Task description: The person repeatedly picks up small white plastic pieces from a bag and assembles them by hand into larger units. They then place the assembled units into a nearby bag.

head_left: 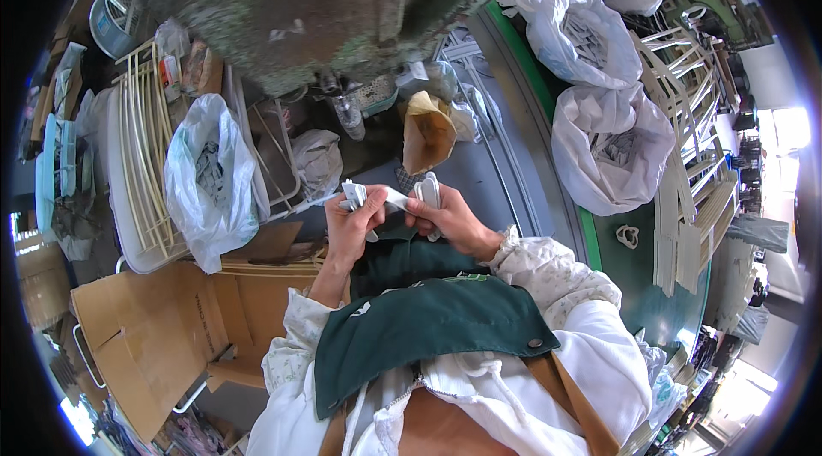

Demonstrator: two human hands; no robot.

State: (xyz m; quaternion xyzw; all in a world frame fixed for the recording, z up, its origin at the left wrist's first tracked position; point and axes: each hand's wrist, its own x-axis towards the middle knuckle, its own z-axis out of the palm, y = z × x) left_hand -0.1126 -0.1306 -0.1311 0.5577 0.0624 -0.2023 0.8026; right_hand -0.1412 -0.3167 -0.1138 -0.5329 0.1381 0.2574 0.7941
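Note:
My left hand [347, 225] is closed around a small bundle of flat white pieces [354, 192], whose ends stick out above and below the fingers. Close beside it, my right hand [458, 220] grips a few rounded white pieces [427, 190]. Between the two hands runs a short white strip [396, 197], pinched by the right fingertips. What the pieces are exactly is too small to tell. Just beyond the hands, an open brown paper bag [428, 135] stands under the worn green machine [282, 15].
A white plastic bag [210, 190] of grey pieces stands to the left, beside pale rods [141, 156]. An open cardboard box [145, 327] lies at lower left. On the right, two white sacks [586, 36] [612, 148] sit on the green table [638, 276] near stacked pale strips [676, 233].

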